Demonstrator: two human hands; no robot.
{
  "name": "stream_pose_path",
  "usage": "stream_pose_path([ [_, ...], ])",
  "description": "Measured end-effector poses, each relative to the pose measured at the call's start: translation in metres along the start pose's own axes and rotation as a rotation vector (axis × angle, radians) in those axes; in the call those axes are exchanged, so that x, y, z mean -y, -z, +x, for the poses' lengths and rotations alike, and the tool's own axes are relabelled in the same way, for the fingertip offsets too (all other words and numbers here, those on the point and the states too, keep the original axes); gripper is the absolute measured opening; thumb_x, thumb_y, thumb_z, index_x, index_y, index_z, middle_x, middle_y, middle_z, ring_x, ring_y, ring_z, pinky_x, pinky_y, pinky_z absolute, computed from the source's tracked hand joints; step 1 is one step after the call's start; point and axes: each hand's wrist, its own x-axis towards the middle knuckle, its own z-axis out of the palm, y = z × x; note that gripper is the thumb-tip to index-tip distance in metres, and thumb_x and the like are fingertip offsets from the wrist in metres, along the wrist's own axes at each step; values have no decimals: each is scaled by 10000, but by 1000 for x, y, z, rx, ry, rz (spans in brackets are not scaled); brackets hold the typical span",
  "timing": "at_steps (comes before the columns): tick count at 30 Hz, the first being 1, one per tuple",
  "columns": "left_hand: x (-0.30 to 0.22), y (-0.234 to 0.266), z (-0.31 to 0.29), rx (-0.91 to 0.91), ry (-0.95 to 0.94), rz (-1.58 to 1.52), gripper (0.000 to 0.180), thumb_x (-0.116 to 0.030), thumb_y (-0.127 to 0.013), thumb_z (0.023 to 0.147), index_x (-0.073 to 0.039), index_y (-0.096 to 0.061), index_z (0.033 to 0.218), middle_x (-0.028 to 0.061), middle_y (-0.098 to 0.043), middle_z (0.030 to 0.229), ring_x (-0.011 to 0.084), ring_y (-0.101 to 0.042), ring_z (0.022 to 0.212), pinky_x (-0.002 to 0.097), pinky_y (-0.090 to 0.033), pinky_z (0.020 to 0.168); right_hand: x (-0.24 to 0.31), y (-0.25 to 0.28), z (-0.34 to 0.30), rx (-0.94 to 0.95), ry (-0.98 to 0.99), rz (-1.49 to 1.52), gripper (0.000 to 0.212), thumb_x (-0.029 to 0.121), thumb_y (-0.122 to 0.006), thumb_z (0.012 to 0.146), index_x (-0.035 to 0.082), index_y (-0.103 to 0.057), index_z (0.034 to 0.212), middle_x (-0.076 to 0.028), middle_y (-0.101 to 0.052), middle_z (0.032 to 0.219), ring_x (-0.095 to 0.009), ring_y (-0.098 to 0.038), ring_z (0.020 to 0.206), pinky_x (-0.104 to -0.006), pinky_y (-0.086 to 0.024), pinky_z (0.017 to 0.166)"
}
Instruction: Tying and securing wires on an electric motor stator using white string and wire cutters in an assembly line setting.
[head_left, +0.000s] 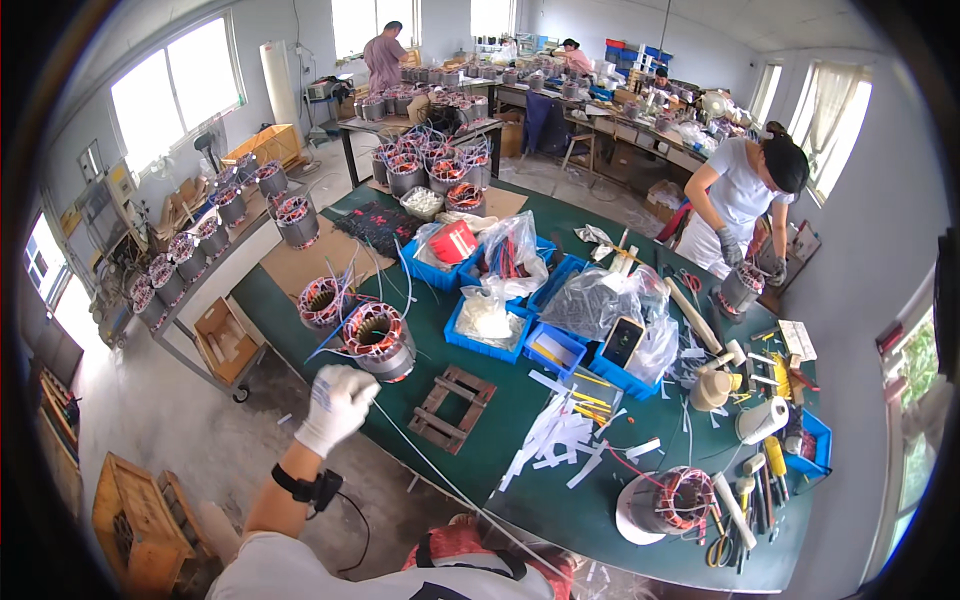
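My left hand [338, 408], in a white glove, is raised over the near left edge of the green table [465, 345]. Its fingers are curled closed around the end of a thin white cord [450, 467]. From there the cord slants down to the right, past the table edge towards my lap. Just beyond the hand stands a motor stator [398, 362] with copper windings, red lacing and a blue lead, and a second stator [318, 300] is behind it. To the right of the hand lies a wooden frame [452, 408]. My right hand is out of view.
Blue bins [490, 350] with plastic bags fill the table's middle. White paper strips [545, 432] are scattered nearby. Another stator [672, 500] stands at the near right beside scissors [719, 552] and mallets. A co-worker [735, 200] handles a stator at the right. A rack [225, 255] of stators is on the left.
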Motion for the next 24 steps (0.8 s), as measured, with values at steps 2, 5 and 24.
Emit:
stream_pose_path([
  [2, -39, -30, -20, 119, 7, -114, 85, -125, -710, 794, -76, -655, 751, 111, -657, 727, 334, -632, 682, 454, -482, 625, -21, 1, 32, -64, -6, -19, 291, 131, -746, 791, 10, -708, 1054, -101, -694, 844, -254, -665, 810, -324, -529, 726],
  [5, -103, -88, -66, 493, 19, -342, 138, -213, -701, 812, -81, -692, 775, 114, -673, 751, 325, -647, 684, 452, -497, 631, -61, 7, 86, -156, -29, -58, 295, 149, -738, 794, 13, -708, 1054, -115, -700, 863, -274, -671, 828, -334, -533, 741],
  [24, -293, -370, -215, 494, -295, -763, 182, -73, -785, 680, -135, -614, 695, 0, -502, 590, 226, -503, 538, 385, -400, 568, -221, -64, 253, -374, 213, -207, 252, 231, -625, 795, 44, -722, 935, -192, -688, 851, -321, -684, 803, -360, -519, 739],
])
